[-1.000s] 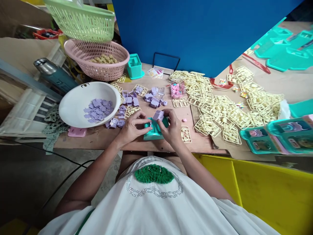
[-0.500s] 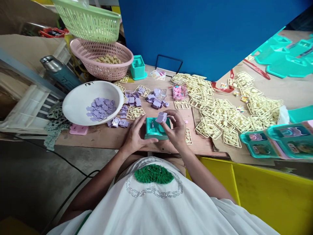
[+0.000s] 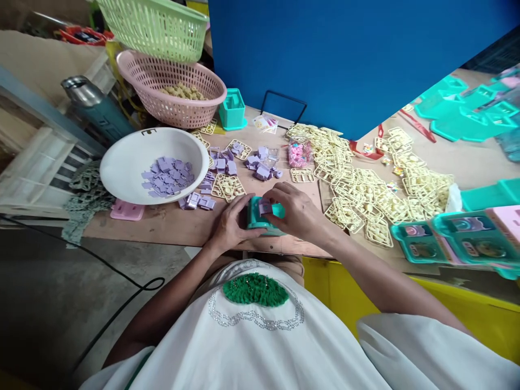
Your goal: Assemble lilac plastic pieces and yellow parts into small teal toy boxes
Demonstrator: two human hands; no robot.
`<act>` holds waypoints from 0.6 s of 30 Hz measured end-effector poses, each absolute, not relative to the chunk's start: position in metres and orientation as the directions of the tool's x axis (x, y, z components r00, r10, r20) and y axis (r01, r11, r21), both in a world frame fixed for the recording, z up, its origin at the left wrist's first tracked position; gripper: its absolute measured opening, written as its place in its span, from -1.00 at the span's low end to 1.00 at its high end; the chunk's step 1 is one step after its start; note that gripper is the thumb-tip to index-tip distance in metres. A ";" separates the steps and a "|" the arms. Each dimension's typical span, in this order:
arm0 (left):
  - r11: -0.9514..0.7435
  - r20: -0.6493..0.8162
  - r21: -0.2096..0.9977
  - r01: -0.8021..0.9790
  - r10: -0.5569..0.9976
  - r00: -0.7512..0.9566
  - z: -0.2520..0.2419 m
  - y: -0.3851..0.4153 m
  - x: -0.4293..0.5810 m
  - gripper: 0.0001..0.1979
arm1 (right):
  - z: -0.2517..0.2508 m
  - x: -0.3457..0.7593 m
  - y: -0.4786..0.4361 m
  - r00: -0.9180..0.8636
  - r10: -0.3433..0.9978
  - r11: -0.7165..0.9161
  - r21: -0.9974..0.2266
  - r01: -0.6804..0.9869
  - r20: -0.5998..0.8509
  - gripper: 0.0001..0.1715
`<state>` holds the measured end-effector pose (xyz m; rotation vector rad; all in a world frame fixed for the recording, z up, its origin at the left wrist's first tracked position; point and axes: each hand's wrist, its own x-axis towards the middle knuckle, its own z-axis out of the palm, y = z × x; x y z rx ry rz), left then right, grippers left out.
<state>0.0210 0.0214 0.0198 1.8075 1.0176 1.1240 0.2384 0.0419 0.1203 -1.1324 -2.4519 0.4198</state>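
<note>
At the near edge of the wooden table (image 3: 162, 225) lies a teal plastic toy base (image 3: 257, 212). My left hand (image 3: 231, 225) is wrapped round its left side. My right hand (image 3: 294, 210) curls over its right side, with the fingers pressing a small lilac plastic piece (image 3: 265, 206) down into the base. Loose lilac pieces (image 3: 260, 167) lie just behind the hands, and more lilac tiles fill a white bowl (image 3: 122, 173) to the left.
Pale yellow part frames (image 3: 365, 187) cover the table on the right. A pink basket (image 3: 173, 97) and a green basket (image 3: 156, 24) stand at the back left beside a metal flask (image 3: 95, 108). Teal toy trays (image 3: 459, 235) sit at the right, above a yellow bin (image 3: 447, 314).
The lilac piece, held above the teal base a second ago, has come down into it. My right hand now covers it and my left hand has closed round the base.
</note>
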 end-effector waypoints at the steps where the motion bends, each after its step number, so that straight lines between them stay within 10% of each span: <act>1: -0.392 0.320 0.892 0.226 0.900 0.295 0.019 0.022 0.021 -0.10 | 0.121 0.238 0.041 -0.599 0.770 0.630 -0.414 0.657 0.220 -0.79; 18: -0.431 0.363 0.877 0.213 0.884 0.294 0.016 0.025 0.022 -0.11 | 0.110 0.248 0.048 -0.422 0.887 0.381 -0.812 0.441 0.187 -0.43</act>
